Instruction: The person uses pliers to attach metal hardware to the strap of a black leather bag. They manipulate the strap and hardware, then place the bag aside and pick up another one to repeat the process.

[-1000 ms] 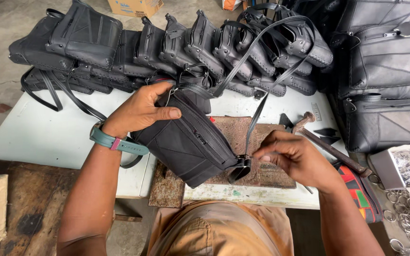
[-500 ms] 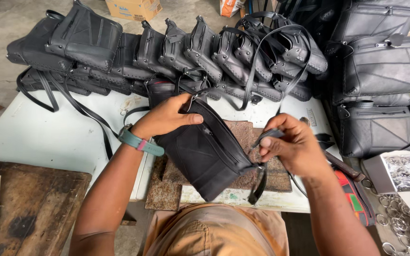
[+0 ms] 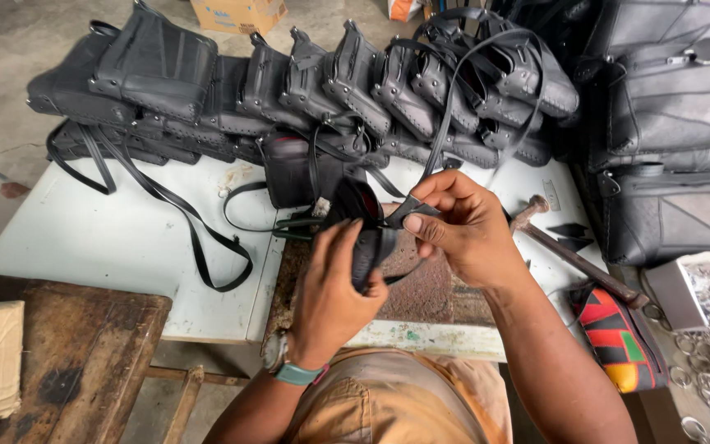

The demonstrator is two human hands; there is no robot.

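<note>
I hold a black leather bag (image 3: pixel 365 215) upright over the brown work block (image 3: pixel 425 288). My left hand (image 3: pixel 334 288), with a teal watch on its wrist, grips the bag's near side from below. My right hand (image 3: pixel 462 226) pinches the end of the bag's black strap (image 3: pixel 412 210) between thumb and fingers, right beside the bag's top. The strap loops up and back over the row of bags behind.
Several finished black bags (image 3: pixel 355 82) lean in a row along the back of the white table (image 3: pixel 125 247); larger ones (image 3: pixel 671 148) stack at right. A hammer (image 3: pixel 573 255) lies right of the block. A dark wooden stand (image 3: pixel 67 353) sits at lower left, metal rings (image 3: pixel 708 378) at lower right.
The bag has been turned from lying flat on the block to standing on edge. My left hand moved from its top to its near side; my right hand rose with the strap end.
</note>
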